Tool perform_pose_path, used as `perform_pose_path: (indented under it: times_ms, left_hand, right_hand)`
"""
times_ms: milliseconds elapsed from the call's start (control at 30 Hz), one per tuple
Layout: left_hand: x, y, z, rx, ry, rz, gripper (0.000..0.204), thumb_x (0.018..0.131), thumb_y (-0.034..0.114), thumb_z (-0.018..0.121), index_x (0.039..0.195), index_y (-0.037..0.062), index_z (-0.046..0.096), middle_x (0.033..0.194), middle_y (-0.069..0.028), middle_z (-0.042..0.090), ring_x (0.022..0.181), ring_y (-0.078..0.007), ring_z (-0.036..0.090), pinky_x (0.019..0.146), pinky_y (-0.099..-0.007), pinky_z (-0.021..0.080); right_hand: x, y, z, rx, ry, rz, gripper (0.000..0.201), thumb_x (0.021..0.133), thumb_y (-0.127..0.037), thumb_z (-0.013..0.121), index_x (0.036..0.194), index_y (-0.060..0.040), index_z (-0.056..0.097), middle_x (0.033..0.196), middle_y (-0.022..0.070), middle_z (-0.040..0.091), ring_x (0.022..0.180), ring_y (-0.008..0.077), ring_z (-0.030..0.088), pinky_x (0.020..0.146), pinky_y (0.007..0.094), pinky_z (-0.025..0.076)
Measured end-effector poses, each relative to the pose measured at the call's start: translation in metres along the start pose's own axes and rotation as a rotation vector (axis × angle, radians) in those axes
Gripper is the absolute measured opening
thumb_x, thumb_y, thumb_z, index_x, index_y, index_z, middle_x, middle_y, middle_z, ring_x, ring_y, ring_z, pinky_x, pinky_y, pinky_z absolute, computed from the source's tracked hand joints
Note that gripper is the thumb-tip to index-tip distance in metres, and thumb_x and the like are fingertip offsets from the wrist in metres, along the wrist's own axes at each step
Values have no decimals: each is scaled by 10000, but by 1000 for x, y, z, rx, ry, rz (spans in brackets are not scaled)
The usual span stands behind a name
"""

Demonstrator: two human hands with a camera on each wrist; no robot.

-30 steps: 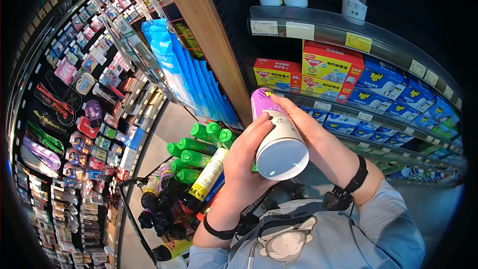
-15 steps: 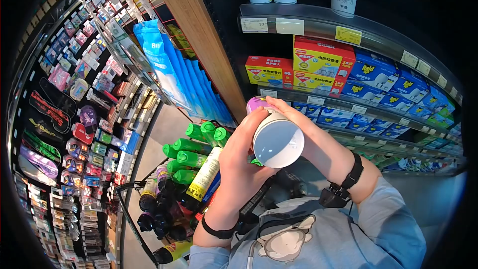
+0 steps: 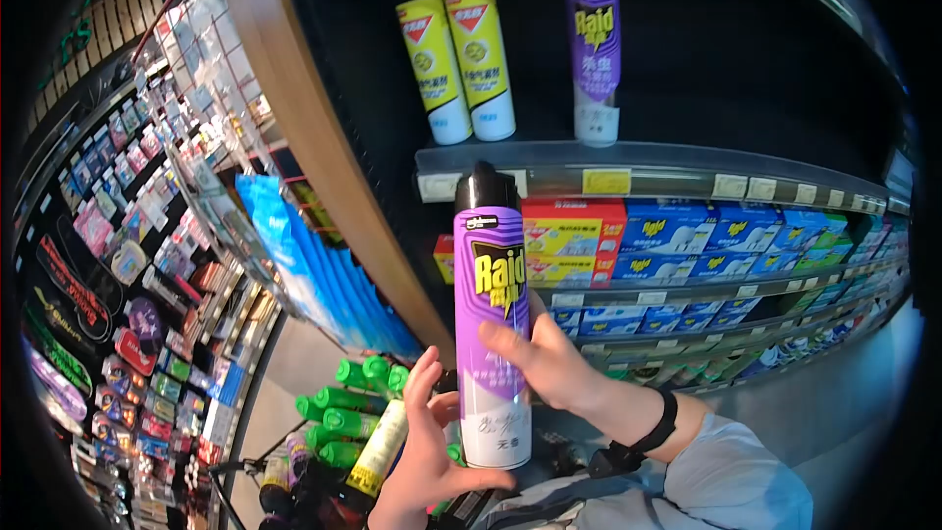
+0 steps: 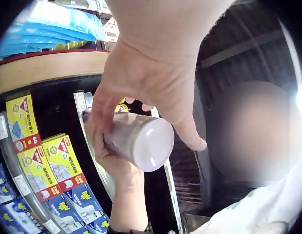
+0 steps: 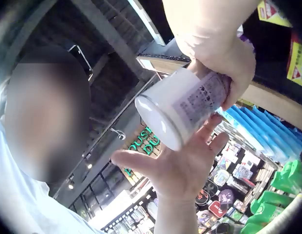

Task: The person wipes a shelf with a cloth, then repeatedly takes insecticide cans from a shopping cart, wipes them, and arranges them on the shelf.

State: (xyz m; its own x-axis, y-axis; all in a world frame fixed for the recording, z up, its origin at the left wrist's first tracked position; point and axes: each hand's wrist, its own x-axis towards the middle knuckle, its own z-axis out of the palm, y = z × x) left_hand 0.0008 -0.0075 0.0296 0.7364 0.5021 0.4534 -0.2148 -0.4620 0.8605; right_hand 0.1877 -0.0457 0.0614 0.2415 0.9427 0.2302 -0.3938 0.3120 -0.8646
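A purple and white Raid can (image 3: 493,334) with a black cap stands upright in the head view, its front label facing the camera. The right hand (image 3: 538,358) grips it around the middle, thumb across the label. Beside the can's lower left, the left hand (image 3: 424,451) is spread, thumb stretched under or near the base; whether it touches is unclear. In the left wrist view the can's pale base (image 4: 153,145) shows below the left hand (image 4: 151,73). The right wrist view shows the right hand (image 5: 224,58) around the can (image 5: 182,105) and the left palm (image 5: 182,168) spread beside it.
Two yellow cans (image 3: 481,64) and another purple can (image 3: 594,64) stand on the upper shelf (image 3: 677,180). Boxes (image 3: 667,231) fill lower shelves. Green-capped bottles (image 3: 348,422) are in a cart at lower left. Blue packets (image 3: 314,275) hang by a wooden post (image 3: 314,108).
The can has swung from base toward the camera to upright with its label showing. The left hand has loosened from its side and spread. The head view has tilted up toward the shelf.
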Motion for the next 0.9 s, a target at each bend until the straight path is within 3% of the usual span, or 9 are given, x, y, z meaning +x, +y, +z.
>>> perform_pose_path:
  times_ms: [100,167,233,300,500,567,600,633,900]
  left_hand:
    - [27,6,13,26,131,-115,1140,617,248,934,1429,20,167,1438,-207,335,1143,-285,567,947,-417,480]
    - [51,1,19,145,228,-13,854,681,162,882,1327,6,345,1147,-136,586,1099,-226,595,911,-366,496]
    - [78,3,25,85,289,21,734,689,112,846,1271,12,409,1061,-121,618,1024,-209,624,867,-338,505]
    - [107,7,26,394,337,178,539,688,65,810,1137,14,517,1036,-134,629,906,-211,648,786,-314,510]
    - [196,7,37,320,326,332,470,753,-1,749,1175,5,541,1091,-132,644,999,-205,644,865,-310,503]
    - [229,-2,41,-673,296,101,444,788,-32,703,1200,-7,539,1121,-143,655,1044,-220,638,912,-328,493]
    - [239,-1,41,-235,309,233,430,795,-41,688,1197,-10,540,1124,-152,658,1048,-231,638,918,-339,492]
    - [248,0,40,208,315,352,417,801,-49,673,1195,-12,541,1127,-162,660,1052,-243,638,925,-350,491]
    - [322,-22,48,314,365,417,511,819,-34,652,1291,2,461,1207,-162,622,1121,-259,603,962,-361,474]
  right_hand:
    - [3,-16,2,-300,-73,-355,885,863,-305,738,1443,-2,142,1306,145,433,1218,217,462,1028,371,400]
    - [7,-26,-2,-275,-170,-369,979,811,-185,793,1456,-17,75,1346,140,394,1229,215,461,1034,374,400]
    - [15,-41,-9,-511,-158,-463,1024,791,-204,814,1450,-8,55,1353,160,375,1262,241,435,1042,388,387]
    - [27,-54,-15,-776,-100,-686,1035,785,-234,821,1449,-10,60,1359,166,364,1287,248,413,1054,398,368]
    - [77,-93,-52,-895,-114,-963,1040,771,-255,831,1457,-7,91,1416,199,299,1333,270,358,1085,424,342]
    - [90,-110,-62,-1087,-91,-985,1036,779,-266,821,1455,-1,82,1420,211,291,1340,295,355,1089,436,336]
    - [95,-116,-61,-1015,-11,-1059,934,730,-160,795,1449,-31,212,1380,250,354,1271,434,375,1070,503,325]
    - [101,-125,-66,-1090,26,-1162,923,733,-137,785,1452,-45,213,1382,250,344,1265,432,379,1072,503,319]
    - [145,-145,-93,-1168,135,-1075,954,738,-161,811,1463,-51,201,1370,225,364,1307,408,360,1095,480,311]
